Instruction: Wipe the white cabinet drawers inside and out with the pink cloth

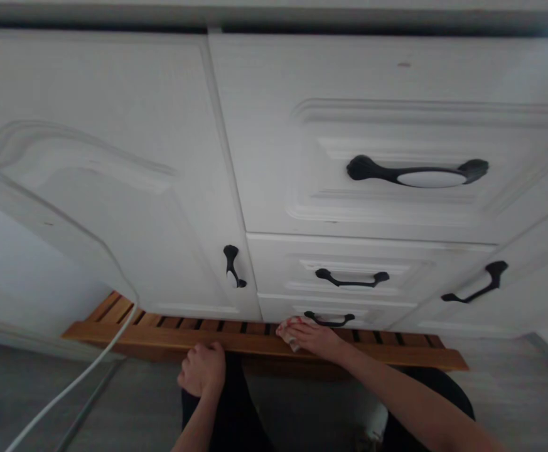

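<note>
My right hand presses a crumpled white cloth with red marks against the front board of a slatted wooden bench. The fingers lie over the cloth and hide part of it. Just beyond them is the lowest drawer's dark handle. My left hand rests on my dark-clothed knee in front of the bench, its fingers curled in. Nothing shows in it.
A white cabinet door and white drawers with dark handles rise behind the bench. A white cable crosses the bench's left end and runs down over the grey floor.
</note>
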Available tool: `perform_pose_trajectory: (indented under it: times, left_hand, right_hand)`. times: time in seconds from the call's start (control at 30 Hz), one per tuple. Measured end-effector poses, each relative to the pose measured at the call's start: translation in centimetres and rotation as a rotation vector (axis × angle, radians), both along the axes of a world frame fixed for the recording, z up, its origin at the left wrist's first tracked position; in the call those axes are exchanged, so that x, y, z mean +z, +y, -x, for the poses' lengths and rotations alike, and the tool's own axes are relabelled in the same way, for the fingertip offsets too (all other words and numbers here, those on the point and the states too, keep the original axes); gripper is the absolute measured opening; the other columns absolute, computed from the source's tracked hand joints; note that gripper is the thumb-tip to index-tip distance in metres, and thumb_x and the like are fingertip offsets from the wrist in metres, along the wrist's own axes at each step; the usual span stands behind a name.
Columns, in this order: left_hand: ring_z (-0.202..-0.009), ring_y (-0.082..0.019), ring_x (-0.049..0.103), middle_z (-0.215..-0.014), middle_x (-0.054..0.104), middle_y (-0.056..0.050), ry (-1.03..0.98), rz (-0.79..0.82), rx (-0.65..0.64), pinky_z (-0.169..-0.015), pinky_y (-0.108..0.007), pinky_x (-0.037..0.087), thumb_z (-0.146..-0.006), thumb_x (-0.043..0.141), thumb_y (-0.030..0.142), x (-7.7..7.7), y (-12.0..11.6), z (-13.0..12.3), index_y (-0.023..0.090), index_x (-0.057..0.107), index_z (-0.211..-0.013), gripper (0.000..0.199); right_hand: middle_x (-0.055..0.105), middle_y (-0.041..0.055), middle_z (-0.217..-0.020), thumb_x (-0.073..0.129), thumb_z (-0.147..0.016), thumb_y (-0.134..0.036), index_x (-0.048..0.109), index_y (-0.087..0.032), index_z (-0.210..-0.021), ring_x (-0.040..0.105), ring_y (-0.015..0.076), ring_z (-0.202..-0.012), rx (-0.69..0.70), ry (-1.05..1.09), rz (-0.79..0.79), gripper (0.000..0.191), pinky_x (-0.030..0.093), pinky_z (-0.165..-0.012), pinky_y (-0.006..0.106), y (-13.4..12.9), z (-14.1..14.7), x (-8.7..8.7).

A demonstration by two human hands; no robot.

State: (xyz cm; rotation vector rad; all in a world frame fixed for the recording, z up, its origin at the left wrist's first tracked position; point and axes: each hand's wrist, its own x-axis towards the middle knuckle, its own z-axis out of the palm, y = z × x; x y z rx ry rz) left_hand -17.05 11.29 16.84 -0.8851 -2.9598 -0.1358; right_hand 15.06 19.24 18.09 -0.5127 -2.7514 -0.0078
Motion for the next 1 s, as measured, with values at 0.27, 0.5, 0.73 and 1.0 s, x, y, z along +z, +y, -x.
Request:
perform_pose_trajectory:
  times: [0.27, 0.5, 0.73, 1.0]
  left_hand:
    - [-0.103, -0.034, 0.063, -0.106, 0.071, -0.017, -0.049, 0.048, 0.020, -0.080, -0.045, 0.044, -0.091, 0.036, 0.046, -0.2, 0.4, 0.3, 0.013, 0.069, -0.098, 0.047]
    - [-0.108, -0.035, 0.062, -0.114, 0.070, -0.019, -0.102, 0.070, 0.025, -0.086, -0.046, 0.044, -0.092, 0.031, 0.047, -0.1, 0.3, 0.4, 0.013, 0.069, -0.104, 0.052]
    - [-0.107, -0.036, 0.064, -0.112, 0.070, -0.018, -0.124, 0.091, -0.017, -0.083, -0.047, 0.047, -0.091, 0.030, 0.051, -0.1, -0.1, 1.0, 0.018, 0.068, -0.098, 0.051]
    - [-0.106, -0.037, 0.066, -0.111, 0.071, -0.018, -0.120, 0.152, -0.027, -0.081, -0.049, 0.049, -0.087, 0.029, 0.058, -1.4, -0.1, 2.3, 0.021, 0.067, -0.094, 0.053]
  right_hand:
    - [0.073, -0.0025, -0.124, 0.054, -0.084, -0.002, 0.064, -0.036, -0.129, 0.064, 0.0156, -0.119, -0.372, -0.024, 0.271, 0.057, 0.050, -0.101, 0.032, -1.9, -14.7, 0.7]
    - [0.075, 0.0019, -0.116, 0.053, -0.083, -0.009, 0.076, -0.034, -0.103, 0.063, 0.0251, -0.115, -0.671, 0.108, 0.284, 0.040, 0.049, -0.102, 0.046, -5.3, -17.9, -0.2]
    - [0.061, 0.0138, -0.119, 0.050, -0.087, -0.021, 0.069, -0.022, -0.116, 0.059, 0.0320, -0.109, -1.121, 0.828, 0.028, 0.035, 0.052, -0.091, 0.053, -8.6, -15.3, 2.4]
    - [0.055, 0.0127, -0.114, 0.053, -0.089, -0.031, 0.069, -0.019, -0.097, 0.048, 0.0314, -0.110, -1.254, 0.817, -0.169, 0.022, 0.047, -0.091, 0.052, -2.3, -13.8, 2.2]
